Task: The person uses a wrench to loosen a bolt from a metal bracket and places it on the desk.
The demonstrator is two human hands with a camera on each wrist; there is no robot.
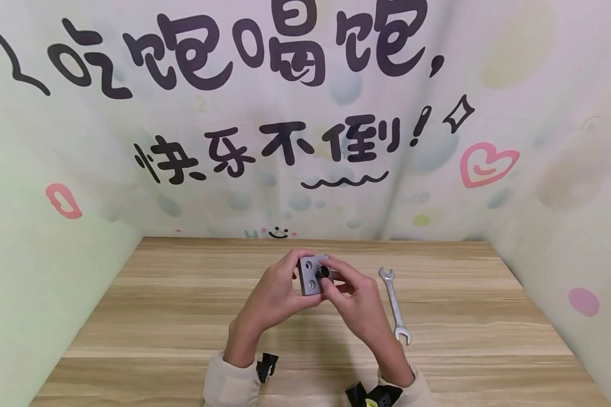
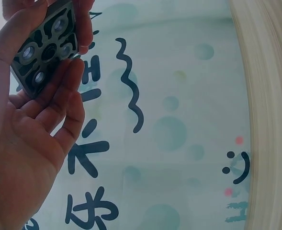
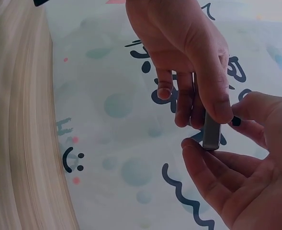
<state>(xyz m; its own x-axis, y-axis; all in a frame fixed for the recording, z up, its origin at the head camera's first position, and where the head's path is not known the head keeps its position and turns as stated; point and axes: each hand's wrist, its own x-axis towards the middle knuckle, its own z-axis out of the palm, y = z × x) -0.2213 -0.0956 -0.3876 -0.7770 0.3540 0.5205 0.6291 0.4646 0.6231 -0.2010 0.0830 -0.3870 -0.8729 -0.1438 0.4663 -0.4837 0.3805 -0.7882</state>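
Observation:
My left hand (image 1: pixel 275 291) grips a grey square plate (image 1: pixel 308 285) by its edges, thumb and fingers on opposite sides. The plate is raised in front of me and has round holes in its face. Its ribbed back, with holes near the corners and a round centre, shows in the left wrist view. A short black cylindrical knob (image 1: pixel 325 272) sticks out from the front face. The thumb and forefinger of my right hand (image 1: pixel 358 302) pinch it from the right. In the right wrist view the plate (image 3: pixel 211 136) appears edge-on, with the knob (image 3: pixel 236 120) partly hidden by fingers.
A silver double open-ended wrench (image 1: pixel 396 308) lies on the wooden table (image 1: pixel 183 322), right of my right hand. Behind the table stands a wall (image 1: pixel 285 209) with printed lettering. Black camera mounts (image 1: pixel 267 367) sit at my wrists.

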